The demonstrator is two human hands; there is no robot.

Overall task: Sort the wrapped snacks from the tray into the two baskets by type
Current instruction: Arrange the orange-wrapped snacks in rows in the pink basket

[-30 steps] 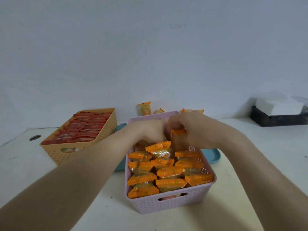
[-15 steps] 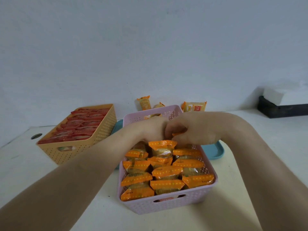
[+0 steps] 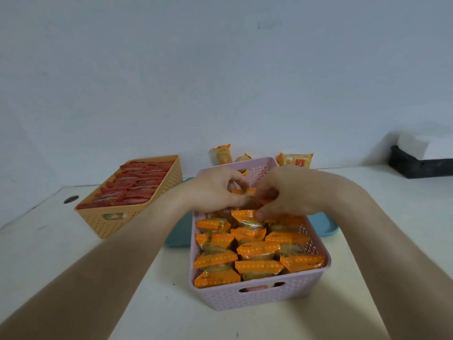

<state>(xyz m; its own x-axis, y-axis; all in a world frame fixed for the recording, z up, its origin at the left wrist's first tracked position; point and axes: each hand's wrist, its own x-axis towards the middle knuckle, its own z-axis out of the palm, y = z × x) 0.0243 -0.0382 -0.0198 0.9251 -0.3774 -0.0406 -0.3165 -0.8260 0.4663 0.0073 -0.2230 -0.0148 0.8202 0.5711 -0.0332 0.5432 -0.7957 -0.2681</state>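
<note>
A pink basket [image 3: 269, 295] stands in front of me, packed with several orange-wrapped snacks [image 3: 257, 249]. Both hands reach over its far half. My left hand [image 3: 215, 190] pinches an orange-wrapped snack [image 3: 242, 191] between thumb and fingers. My right hand [image 3: 289, 192] has its fingers curled down on the orange wrappers beside it, touching the same snack. A yellow basket [image 3: 107, 224] at the left holds several red-wrapped snacks [image 3: 137, 187]. The blue tray [image 3: 323, 224] lies under and behind the pink basket. Three orange-wrapped snacks [image 3: 295, 161] stand by the wall.
A black box [image 3: 421, 168] with a white block on top sits at the far right of the white table. A round hole [image 3: 71, 199] is in the table at the left. The wall is close behind the baskets.
The hands have parted a little over the far end of the pink basket. The left hand now shows a snack pinched in its fingers. The view has shifted slightly.
</note>
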